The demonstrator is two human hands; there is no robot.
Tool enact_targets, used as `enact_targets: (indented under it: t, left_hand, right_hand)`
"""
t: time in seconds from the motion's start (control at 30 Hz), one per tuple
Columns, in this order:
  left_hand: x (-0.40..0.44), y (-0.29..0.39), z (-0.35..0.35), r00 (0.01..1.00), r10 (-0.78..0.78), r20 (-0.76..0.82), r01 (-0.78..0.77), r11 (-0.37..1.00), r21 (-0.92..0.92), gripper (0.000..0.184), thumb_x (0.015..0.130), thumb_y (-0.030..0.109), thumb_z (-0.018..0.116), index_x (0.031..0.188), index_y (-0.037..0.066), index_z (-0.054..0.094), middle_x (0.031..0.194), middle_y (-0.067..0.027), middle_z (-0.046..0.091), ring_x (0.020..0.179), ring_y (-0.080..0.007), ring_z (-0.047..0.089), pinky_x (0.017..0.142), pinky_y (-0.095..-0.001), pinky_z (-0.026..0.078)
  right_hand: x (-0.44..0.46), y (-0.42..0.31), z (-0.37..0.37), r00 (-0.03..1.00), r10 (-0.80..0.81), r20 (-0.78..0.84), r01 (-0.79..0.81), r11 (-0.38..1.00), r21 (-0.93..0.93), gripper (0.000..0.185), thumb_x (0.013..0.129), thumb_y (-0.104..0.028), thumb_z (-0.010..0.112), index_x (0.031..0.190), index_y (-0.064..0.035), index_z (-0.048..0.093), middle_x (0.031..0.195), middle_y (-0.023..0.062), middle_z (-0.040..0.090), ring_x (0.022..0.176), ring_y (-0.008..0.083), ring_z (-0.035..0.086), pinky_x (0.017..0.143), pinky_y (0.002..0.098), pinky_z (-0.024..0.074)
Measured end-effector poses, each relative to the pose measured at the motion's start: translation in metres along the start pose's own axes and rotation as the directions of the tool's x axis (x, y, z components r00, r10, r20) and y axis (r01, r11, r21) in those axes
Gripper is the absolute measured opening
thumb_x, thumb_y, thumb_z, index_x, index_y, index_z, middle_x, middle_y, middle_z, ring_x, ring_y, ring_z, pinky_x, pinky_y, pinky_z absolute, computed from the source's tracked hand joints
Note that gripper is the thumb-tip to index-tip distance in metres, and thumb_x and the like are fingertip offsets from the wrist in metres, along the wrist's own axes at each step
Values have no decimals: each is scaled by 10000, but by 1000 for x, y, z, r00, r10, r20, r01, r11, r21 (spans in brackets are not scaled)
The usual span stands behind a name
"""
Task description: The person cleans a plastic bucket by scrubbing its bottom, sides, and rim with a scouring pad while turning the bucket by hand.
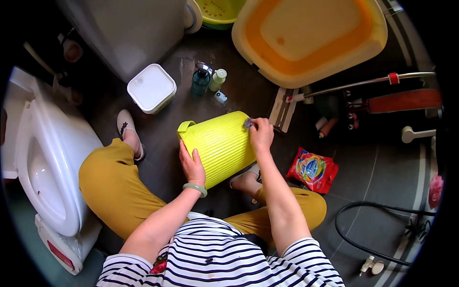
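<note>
A bright yellow ribbed bin (pixel 220 148) is tilted on its side between my knees, with a small tab-like handle (pixel 185 126) at its left end. My left hand (pixel 193 167) grips the bin's left end, thumb on the ribbed wall and fingers partly hidden past the edge. A green bangle (pixel 195 189) is on that wrist. At the bin's right end, my right hand (pixel 261 136) pinches a grey scouring pad (pixel 248 124) against the rim. The inside of the bin is out of sight.
A white lidded tub (pixel 152 88) and two pump bottles (pixel 201 79) (pixel 218 80) stand ahead on the dark floor. The toilet (pixel 52 182) is at left. On the right lie a red packet (pixel 313 170) and black hose (pixel 363 203). A folding basin (pixel 311 43) leans at the back.
</note>
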State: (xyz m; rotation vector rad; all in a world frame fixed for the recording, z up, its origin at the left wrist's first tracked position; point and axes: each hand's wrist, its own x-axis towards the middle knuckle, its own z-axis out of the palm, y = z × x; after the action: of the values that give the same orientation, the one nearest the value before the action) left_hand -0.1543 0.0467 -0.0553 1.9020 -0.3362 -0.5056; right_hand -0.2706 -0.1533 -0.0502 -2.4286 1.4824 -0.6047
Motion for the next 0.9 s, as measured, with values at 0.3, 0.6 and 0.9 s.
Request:
enact_targets:
  t: [0.3,0.6,0.9]
  left_hand:
    - [2,-4,4,999,24,-21,-23,1000,16,532,917,177,457,1386,22,261,1357,-237,355,1240,-379,357,1043,-407,283]
    - [1,-3,5,1000,10,-7,-10,1000,-9,515,925,196,442,1381,25,273,1353,-230,361,1237,-375,361,1043,-400,284]
    - [2,-1,7,1000,0,-17,-1,999,-33,508,925,186,446,1381,36,280,1348,-226,367,1236,-366,365,1039,-400,290]
  right_hand:
    - [-1,-11,5,992,-101,71,99,995,33,138,683,-72,658,813,-118,648,883,59,603,861,293,549,774,396,445]
    - [-5,-11,11,998,-47,30,47,999,-4,117,704,-95,644,814,-131,654,877,58,600,854,288,551,747,420,453]
    - [-17,-15,7,988,-152,23,151,988,22,136,702,-72,638,827,-125,647,884,64,602,842,300,553,753,421,452]
